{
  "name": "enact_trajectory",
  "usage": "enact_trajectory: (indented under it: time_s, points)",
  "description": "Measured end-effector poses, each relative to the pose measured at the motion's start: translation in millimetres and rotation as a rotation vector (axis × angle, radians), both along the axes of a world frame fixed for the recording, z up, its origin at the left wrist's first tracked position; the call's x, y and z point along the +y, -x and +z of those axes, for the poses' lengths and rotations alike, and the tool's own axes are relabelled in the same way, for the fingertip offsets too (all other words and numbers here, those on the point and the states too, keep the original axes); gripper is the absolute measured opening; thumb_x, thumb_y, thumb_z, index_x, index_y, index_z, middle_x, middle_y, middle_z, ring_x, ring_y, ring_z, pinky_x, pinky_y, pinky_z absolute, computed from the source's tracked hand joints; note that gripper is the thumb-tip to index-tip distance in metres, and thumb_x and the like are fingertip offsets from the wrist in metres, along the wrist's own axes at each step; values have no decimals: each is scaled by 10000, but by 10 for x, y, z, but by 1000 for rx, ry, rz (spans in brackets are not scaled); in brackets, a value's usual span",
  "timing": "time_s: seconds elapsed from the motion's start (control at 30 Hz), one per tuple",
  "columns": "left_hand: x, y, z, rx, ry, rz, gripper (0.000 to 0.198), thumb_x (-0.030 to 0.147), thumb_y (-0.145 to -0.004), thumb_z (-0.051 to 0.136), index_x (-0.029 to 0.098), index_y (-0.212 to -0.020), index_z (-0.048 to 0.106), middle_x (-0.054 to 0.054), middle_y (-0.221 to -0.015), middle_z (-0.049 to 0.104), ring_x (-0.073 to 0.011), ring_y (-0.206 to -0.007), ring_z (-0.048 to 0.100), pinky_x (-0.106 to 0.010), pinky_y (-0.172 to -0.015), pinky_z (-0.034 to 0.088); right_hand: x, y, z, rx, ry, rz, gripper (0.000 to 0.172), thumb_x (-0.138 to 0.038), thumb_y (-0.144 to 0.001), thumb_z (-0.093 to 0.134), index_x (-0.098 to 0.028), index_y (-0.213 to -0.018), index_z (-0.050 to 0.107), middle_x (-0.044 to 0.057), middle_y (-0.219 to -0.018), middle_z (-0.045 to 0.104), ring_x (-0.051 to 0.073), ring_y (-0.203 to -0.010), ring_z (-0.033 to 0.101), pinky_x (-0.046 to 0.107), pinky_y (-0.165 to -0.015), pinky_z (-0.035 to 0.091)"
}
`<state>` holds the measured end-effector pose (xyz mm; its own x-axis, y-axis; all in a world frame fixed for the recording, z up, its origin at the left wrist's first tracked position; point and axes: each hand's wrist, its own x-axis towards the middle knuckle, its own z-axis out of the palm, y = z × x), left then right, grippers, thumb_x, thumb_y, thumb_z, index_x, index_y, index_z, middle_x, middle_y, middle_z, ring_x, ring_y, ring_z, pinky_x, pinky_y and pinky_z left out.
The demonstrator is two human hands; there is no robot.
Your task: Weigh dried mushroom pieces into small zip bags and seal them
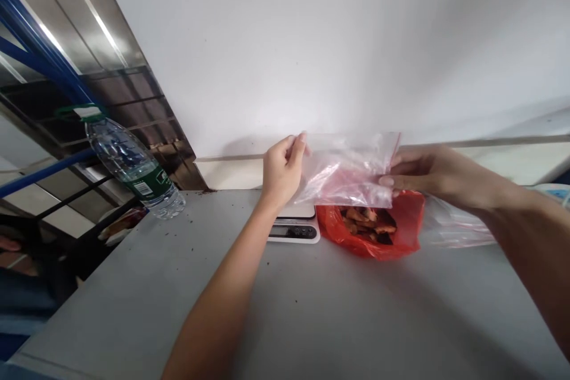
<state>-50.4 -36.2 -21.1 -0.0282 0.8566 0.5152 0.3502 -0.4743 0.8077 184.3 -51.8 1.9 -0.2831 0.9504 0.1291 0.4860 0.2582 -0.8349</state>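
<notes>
A clear zip bag (351, 160) with a red edge on its right side is stretched between my two hands. My left hand (285, 166) pinches its left end between thumb and fingers. At the red-edged end, my right hand (423, 175) grips it, thumb in front. No contents show through the plastic, only a reddish tint from behind. Below the zip bag, an open red plastic bag (374, 249) holds brown dried pieces (367, 222). Beside it on the left sits a white digital scale (307, 231), partly hidden by my left arm and the zip bag.
More clear zip bags (463, 228) lie right of the red bag. A large water bottle (138, 169) with a green label stands at the left edge of the grey table (133, 285). Dark crumbs dot the tabletop. A white wall (312, 41) rises behind; part of a person (31, 285) shows far left.
</notes>
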Motion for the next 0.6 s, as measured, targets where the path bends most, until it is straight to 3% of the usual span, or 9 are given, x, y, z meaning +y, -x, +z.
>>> enact_trajectory:
  time_s: [0.1, 0.23, 0.33, 0.37, 0.47, 0.6]
  points:
    - [15, 118, 9, -10, 33, -15, 412, 469, -1043, 489, 230, -709, 528, 80, -457, 405, -113, -410, 455, -265, -518, 403, 1, 33, -7, 102, 137, 69, 566, -718, -492, 881, -185, -604, 725, 95, -641, 699, 211, -621, 627, 379, -640, 525]
    - [18, 477, 80, 64, 138, -203, 395, 517, -981, 574, 205, -743, 613, 52, -517, 531, -95, -415, 504, -249, -477, 422, -68, 184, 13, 239, 98, -142, 466, -590, -435, 932, -193, -600, 751, 93, -729, 728, 218, -682, 621, 369, -635, 526]
    - [-1, 859, 147, 208, 310, -326, 323, 477, -883, 718, 180, -762, 682, -17, -686, 683, -126, -596, 643, -274, -629, 534, -114, 324, -5, 219, 42, -249, 400, -552, -500, 893, -206, -672, 789, 89, -806, 759, 225, -710, 632, 359, -602, 532]
    - [-12, 985, 164, 241, 368, -308, 297, 468, -875, 725, 179, -810, 706, -35, -752, 719, -141, -658, 676, -288, -676, 555, -115, 378, -21, 189, -1, -252, 384, -559, -548, 864, -211, -698, 796, 81, -796, 759, 223, -693, 633, 357, -582, 531]
    - [-61, 1311, 204, 243, 352, -52, 285, 467, -856, 742, 184, -884, 721, -62, -838, 757, -182, -759, 717, -322, -748, 575, -67, 606, -87, 119, -208, -218, 321, -521, -713, 770, -217, -809, 808, 68, -796, 772, 233, -694, 676, 377, -613, 573]
    - [-164, 1626, 237, 207, 276, 170, 295, 474, -878, 720, 190, -958, 721, -86, -879, 773, -221, -815, 743, -341, -792, 587, 39, 1100, -206, -47, -601, -30, 232, -378, -913, 620, -232, -925, 800, 75, -953, 802, 225, -774, 723, 383, -722, 596]
